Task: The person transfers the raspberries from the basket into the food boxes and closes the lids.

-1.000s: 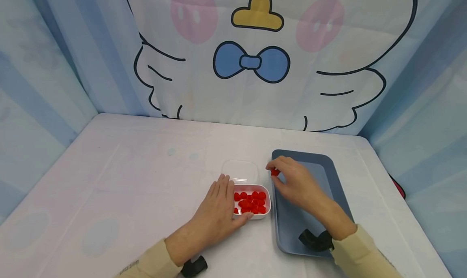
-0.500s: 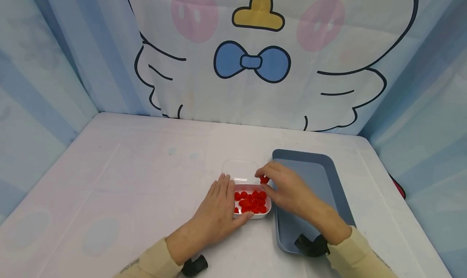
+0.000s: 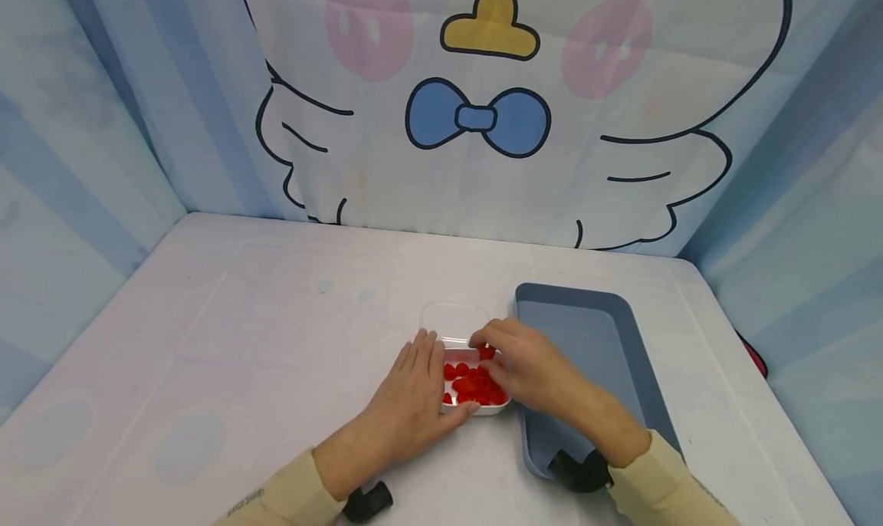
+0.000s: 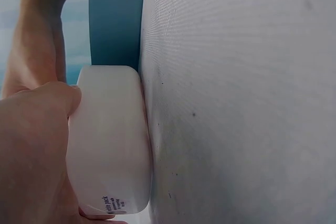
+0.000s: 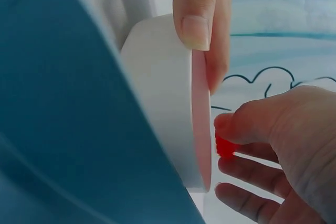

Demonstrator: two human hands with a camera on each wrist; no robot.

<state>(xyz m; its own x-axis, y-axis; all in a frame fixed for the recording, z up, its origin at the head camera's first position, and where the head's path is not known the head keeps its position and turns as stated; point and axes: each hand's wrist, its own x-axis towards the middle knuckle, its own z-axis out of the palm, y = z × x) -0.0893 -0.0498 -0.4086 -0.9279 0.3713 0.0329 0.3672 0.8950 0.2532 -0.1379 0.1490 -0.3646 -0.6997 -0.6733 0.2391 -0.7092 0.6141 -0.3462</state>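
Note:
In the head view a small white box (image 3: 488, 410) with several red raspberries (image 3: 467, 386) stands on the table. My left hand (image 3: 407, 403) lies along its left side, fingers straight, thumb along the front wall. Over the box's right part, my right hand (image 3: 531, 369) pinches one raspberry (image 3: 487, 353) between thumb and fingers. The right wrist view shows this bumpy raspberry (image 5: 226, 144) at the fingertips, just above the box rim (image 5: 209, 150). My left thumb (image 4: 65, 98) touches the box wall (image 4: 110, 140) in the left wrist view. Part of the box's contents is hidden by my hands.
A blue-grey tray (image 3: 600, 319) lies right beside the box, under my right forearm. Behind the box sits a clear plastic lid (image 3: 451, 320). A printed cloth (image 3: 476, 196) hangs at the table's back edge, with curtains on both sides.
My right hand has moved left from over the tray's edge to over the box, still pinching the raspberry. My left hand and the box have stayed in place.

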